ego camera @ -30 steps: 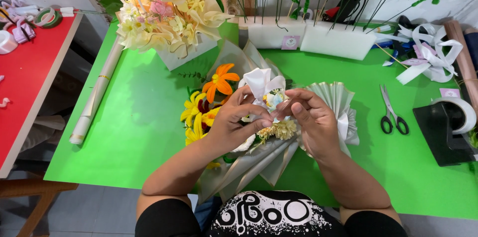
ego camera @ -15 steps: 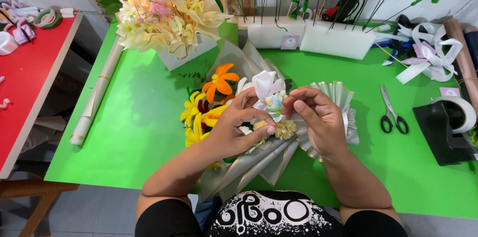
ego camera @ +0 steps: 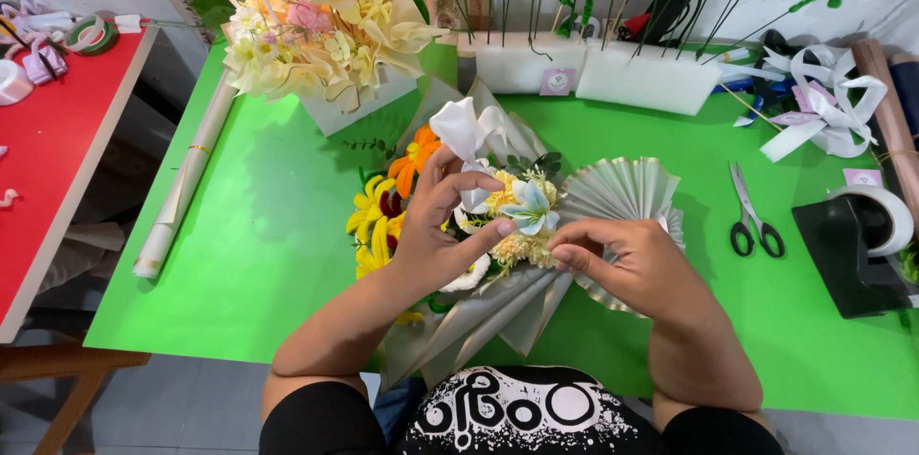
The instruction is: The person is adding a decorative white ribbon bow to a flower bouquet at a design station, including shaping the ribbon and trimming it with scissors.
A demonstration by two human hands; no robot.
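One bouquet (ego camera: 479,225) lay on the green table (ego camera: 268,254), nearest the person. The left hand (ego camera: 436,244) pinched its white ribbon bow (ego camera: 466,134); the right hand (ego camera: 627,264) gripped the pleated paper wrap (ego camera: 622,192). Farther off lay one pair of scissors (ego camera: 751,221), one tape dispenser (ego camera: 857,244), and one flower box (ego camera: 325,24) filled with pale blooms.

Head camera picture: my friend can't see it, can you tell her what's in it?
Two bare hands, left hand and right hand, hold a small bouquet of yellow, orange and white flowers in pleated paper on a green table. Black scissors and a tape dispenser lie to the right.
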